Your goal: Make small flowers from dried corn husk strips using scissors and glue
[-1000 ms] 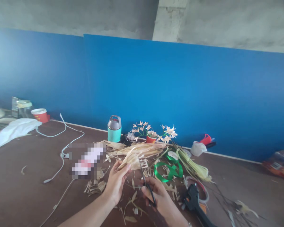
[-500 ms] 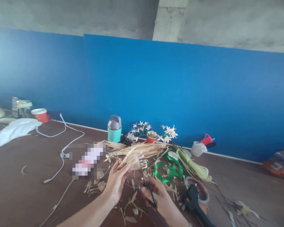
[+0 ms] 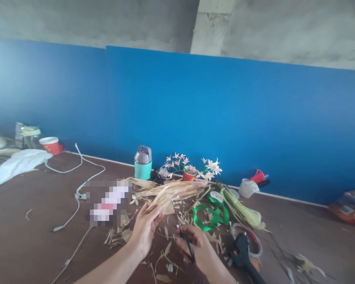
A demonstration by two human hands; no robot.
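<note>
My left hand (image 3: 144, 229) pinches a piece of dried husk (image 3: 163, 204) and holds it up just above the brown table (image 3: 32, 232). My right hand (image 3: 198, 250) grips black scissors (image 3: 182, 232), blades pointing up against the husk's right edge. A pile of dried husk leaves (image 3: 171, 189) lies just behind both hands. Husk scraps (image 3: 120, 233) litter the table around them.
Green ribbon (image 3: 211, 215), a bundle of pale stalks (image 3: 241, 209) and a black glue gun (image 3: 242, 254) lie to the right. Behind stand a teal container (image 3: 142, 162) and a small pot of husk flowers (image 3: 192, 167). White cables (image 3: 77, 193) run at the left.
The view has tilted slightly. My hands, the husk piece and the scissors stay almost where they were, the scissors still against the husk.
</note>
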